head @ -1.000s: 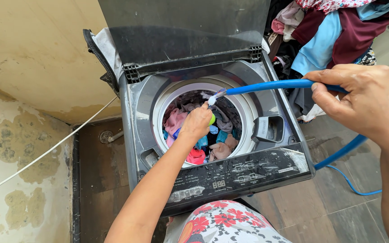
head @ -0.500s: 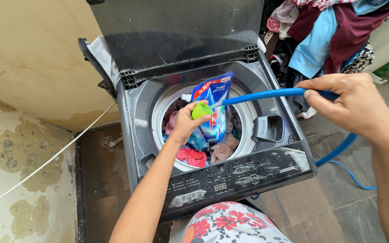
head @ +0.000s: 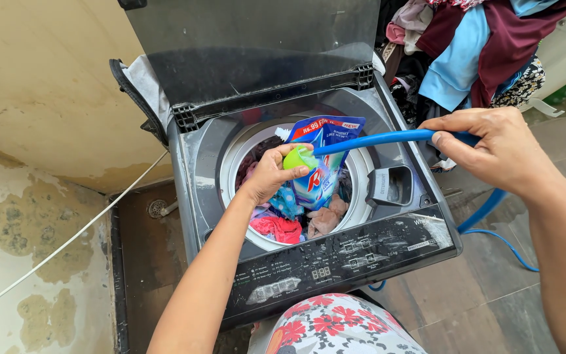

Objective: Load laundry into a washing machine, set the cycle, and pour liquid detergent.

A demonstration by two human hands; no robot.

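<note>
A grey top-loading washing machine [head: 361, 252] stands open, its drum full of coloured clothes [head: 282, 228]. My left hand [head: 271, 172] is over the drum, gripping a blue detergent pouch [head: 322, 164] by its green cap, the pouch lifted above the clothes. My right hand [head: 499, 149] is at the machine's right side, closed around a blue hose [head: 378, 139] whose end reaches over the drum to the pouch's cap.
The raised lid [head: 257, 49] stands behind the drum. A heap of clothes [head: 473, 46] lies at the back right. A white cord [head: 67, 242] crosses the stained wall on the left. A floor drain [head: 157, 208] sits left of the machine. The hose trails on the tiled floor [head: 492, 210].
My left hand reached into the drum, then rose holding the detergent pouch. The pouch now sits higher, against the hose end. My right hand has kept its hold on the hose.
</note>
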